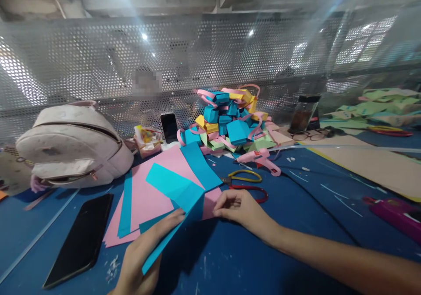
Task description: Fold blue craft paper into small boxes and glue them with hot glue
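My left hand (pixel 149 247) grips a folded sheet of blue paper (pixel 176 187), thumb on top and the other fingers behind it. The sheet is tilted up above the table. My right hand (pixel 235 205) is closed just right of the sheet, its thumb and index finger pinched together; whether anything thin is between them I cannot tell. Under the held sheet lie pink paper sheets (pixel 140 183) and more blue strips (pixel 200 168). Beyond my right hand rest scissors (pixel 245 176) with one yellow and one red handle.
A pink glue gun (pixel 259 158) with a dark cord lies past the scissors. Paper boxes (pixel 238 130) are piled at the back. A white backpack (pixel 79 146) and a black phone (pixel 80 238) are on the left, a purple tool (pixel 394 216) on the right. A perforated metal screen (pixel 184 58) stands behind.
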Demonstrator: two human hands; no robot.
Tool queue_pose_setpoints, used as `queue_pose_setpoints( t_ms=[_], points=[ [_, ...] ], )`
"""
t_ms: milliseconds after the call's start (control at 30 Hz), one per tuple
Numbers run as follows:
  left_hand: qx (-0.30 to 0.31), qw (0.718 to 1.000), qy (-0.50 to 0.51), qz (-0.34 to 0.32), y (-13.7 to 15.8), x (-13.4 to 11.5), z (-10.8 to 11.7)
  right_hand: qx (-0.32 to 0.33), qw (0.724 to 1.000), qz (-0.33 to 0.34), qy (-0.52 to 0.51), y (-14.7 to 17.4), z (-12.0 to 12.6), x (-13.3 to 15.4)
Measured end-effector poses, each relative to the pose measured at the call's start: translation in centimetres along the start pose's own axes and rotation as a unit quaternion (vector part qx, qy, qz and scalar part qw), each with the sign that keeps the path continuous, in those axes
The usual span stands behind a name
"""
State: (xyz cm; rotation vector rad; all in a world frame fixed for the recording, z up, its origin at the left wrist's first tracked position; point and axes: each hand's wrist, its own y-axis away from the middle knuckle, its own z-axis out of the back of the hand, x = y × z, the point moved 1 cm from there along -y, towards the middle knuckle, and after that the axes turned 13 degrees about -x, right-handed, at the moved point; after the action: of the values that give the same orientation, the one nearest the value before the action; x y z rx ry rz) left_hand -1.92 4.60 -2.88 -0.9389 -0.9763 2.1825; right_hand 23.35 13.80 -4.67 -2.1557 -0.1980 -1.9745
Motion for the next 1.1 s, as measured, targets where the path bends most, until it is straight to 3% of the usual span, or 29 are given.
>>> queue_pose_setpoints(
  t_ms=[167, 600, 767, 1100],
  points=[
    [-0.006, 1.0, -0.005, 0.007, 0.1, -0.1, -0.03, 0.023, 0.999, 0.013, -0.045, 0.08, -0.09, -0.24],
    [0.016, 1.0, -0.006, -0.001, 0.08, 0.05, 0.07, 0.017, 0.999, 0.043, -0.015, 0.07, -0.17, -0.12],
    [0.012, 1.0, -0.004, 0.0, 0.21, -0.04, 0.12, -0.008, 0.999, 0.029, -0.014, 0.22, -0.23, 0.21],
    [0.03, 1.0, 0.0, -0.006, 0.31, 0.1, 0.05, 0.006, 1.0, 0.015, 0.017, 0.51, -0.28, 0.54]
  ],
)
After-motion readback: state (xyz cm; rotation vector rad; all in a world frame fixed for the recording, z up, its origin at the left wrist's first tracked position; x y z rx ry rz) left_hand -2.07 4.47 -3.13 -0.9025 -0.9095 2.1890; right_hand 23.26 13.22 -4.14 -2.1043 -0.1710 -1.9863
